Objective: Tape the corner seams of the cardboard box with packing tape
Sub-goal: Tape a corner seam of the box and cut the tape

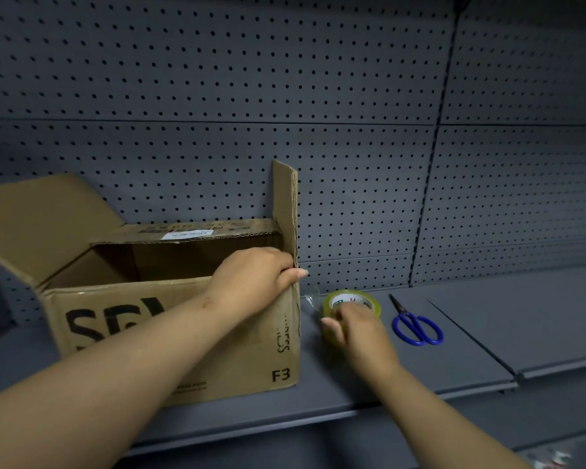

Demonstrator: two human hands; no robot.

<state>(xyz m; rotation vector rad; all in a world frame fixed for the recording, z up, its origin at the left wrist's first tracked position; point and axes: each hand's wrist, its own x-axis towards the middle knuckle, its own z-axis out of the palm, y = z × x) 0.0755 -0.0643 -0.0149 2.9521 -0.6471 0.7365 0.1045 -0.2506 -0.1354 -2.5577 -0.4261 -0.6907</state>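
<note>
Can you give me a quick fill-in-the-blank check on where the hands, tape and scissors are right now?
1. The left hand grips the box's upper ____ corner.
2. The right hand rests on the roll of ____, beside the box.
3. The scissors with ____ handles lie on the shelf, untouched.
4. The box's top flaps are ____.

Missing words: right; tape; blue; open

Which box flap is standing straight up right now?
The right-end flap, rising vertically above the corner the left hand grips. The left flap leans outward, and the back flap is folded flat outward.
</note>
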